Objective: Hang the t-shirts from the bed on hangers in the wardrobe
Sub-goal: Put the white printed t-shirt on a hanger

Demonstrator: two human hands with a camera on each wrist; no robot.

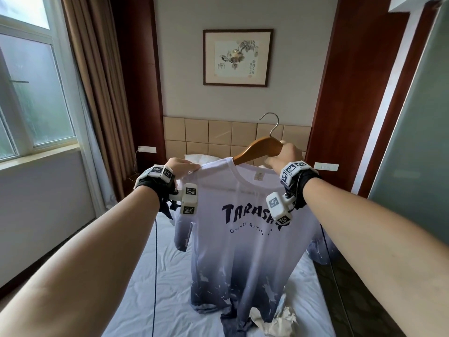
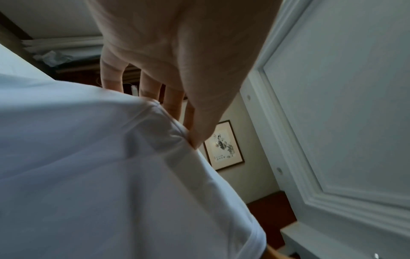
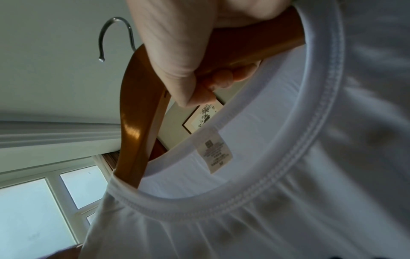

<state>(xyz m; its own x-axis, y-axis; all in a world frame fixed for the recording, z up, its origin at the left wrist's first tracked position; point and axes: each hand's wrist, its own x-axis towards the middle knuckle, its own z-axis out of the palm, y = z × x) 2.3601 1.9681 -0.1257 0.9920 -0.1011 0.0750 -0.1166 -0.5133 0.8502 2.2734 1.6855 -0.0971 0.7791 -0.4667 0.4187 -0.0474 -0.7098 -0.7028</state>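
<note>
Head view: t-shirt (image 1: 245, 239) between hands, left hand (image 1: 181, 166) pinching its shoulder, right hand (image 1: 283, 155) gripping hanger (image 1: 261, 148).

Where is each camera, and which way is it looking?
Head: on the person's head, facing the bed; both forearms and hands show.
Left wrist: looks along the left hand pinching the t-shirt.
Right wrist: looks up at the right hand gripping the hanger.
All three share the t-shirt and framed picture.

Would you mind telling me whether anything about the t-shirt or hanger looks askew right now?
Yes: the wooden hanger sits tilted, with only one arm inside the t-shirt collar. The other arm sticks out, gripped by the right hand, so the shirt hangs lopsided.
</note>
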